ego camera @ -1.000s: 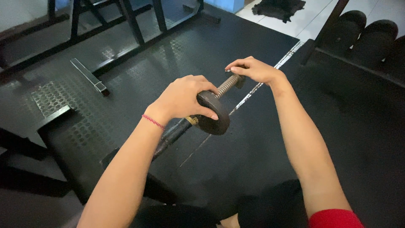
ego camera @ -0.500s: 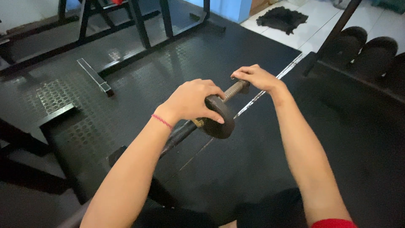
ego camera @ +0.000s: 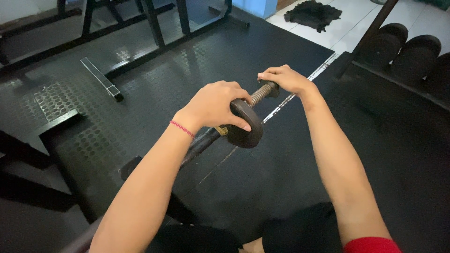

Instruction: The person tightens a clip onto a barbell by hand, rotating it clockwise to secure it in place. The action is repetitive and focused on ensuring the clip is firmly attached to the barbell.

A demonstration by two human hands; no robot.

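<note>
Your left hand (ego camera: 213,104) lies over the top of a small round weight plate (ego camera: 244,125), with the fingers curled on its rim and the thumb on its face. The plate sits on a dumbbell bar (ego camera: 201,143), which you hold above the black rubber floor mat (ego camera: 140,84). Your right hand (ego camera: 283,78) is closed around the threaded end (ego camera: 258,93) of the bar, just beyond the plate. Dark weight discs (ego camera: 408,51) stand far to the right.
</note>
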